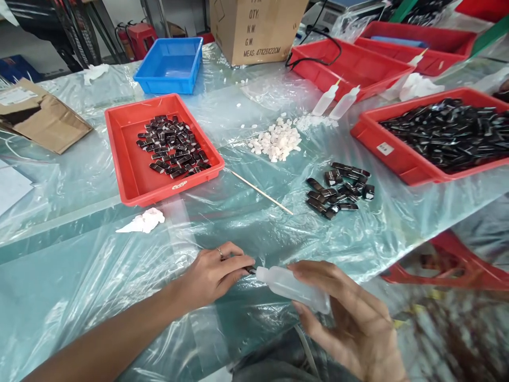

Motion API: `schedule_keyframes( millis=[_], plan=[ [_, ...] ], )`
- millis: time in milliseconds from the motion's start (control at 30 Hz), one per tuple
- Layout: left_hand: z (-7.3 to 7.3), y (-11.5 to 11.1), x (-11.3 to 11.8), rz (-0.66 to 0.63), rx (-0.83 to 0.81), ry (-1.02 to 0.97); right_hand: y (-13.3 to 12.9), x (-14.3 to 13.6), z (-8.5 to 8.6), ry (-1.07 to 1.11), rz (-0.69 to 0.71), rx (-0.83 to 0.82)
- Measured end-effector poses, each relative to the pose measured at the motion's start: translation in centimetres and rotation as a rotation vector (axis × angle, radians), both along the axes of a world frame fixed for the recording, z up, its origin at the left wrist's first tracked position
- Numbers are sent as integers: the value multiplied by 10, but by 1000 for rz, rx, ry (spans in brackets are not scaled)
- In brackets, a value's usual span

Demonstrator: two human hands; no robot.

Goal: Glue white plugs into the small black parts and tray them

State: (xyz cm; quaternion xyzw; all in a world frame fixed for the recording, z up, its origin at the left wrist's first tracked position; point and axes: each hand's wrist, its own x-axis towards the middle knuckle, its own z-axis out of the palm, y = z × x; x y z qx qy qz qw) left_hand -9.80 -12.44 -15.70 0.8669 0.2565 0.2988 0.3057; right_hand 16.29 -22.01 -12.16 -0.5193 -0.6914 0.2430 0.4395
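The left hand (212, 273) pinched a small dark piece (249, 270) at the table's near edge while the right hand (350, 318) gripped a squeeze bottle (292, 287), nozzle against it, with a small pile of dark pieces (338, 191) seemingly waiting and others lying in the red tray (131, 175).

Glossy, wrinkled clear plastic film (99, 265) covers the desk, the squeeze bottle (292, 288) is translucent matt plastic, the dark pieces (173, 146) shine glossily.
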Motion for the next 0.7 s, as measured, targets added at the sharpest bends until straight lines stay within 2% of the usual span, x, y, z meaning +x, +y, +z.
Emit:
schedule_keyframes(
  millis=[167,400,600,700],
  plan=[
    [-1,-1,0,-10,-5,-6,-8,-1,-1,-86,-23,50],
    [-3,-1,-2,-24,-5,-13,1,-1,1,6,-1,3],
    [-5,0,-1,-16,25,-14,-3,-2,-1,-170,-14,130],
    [-2,0,1,-4,44,-32,3,-3,0,-79,-28,92]
  ],
)
